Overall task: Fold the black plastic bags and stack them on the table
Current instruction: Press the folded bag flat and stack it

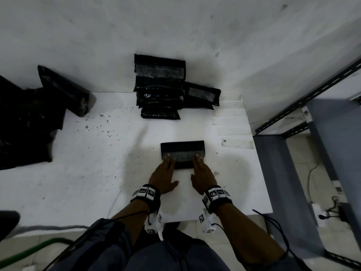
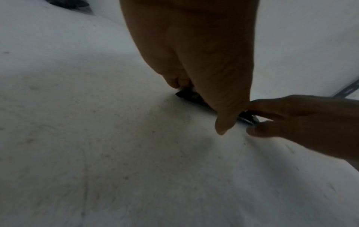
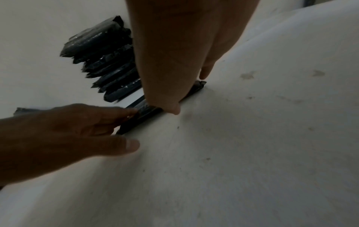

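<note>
A folded black plastic bag lies on the white table just ahead of me. My left hand presses flat on its near left part, fingers straight. My right hand presses flat on its near right part the same way. In the left wrist view the left hand covers most of the bag, and the right hand touches its other end. The right wrist view shows the bag under both hands. A stack of folded bags leans on the wall behind.
A heap of unfolded black bags fills the table's left side, with one flat bag leaning on it. Another folded bag sits right of the stack. White strips lie at the right edge. A metal shelf frame stands right.
</note>
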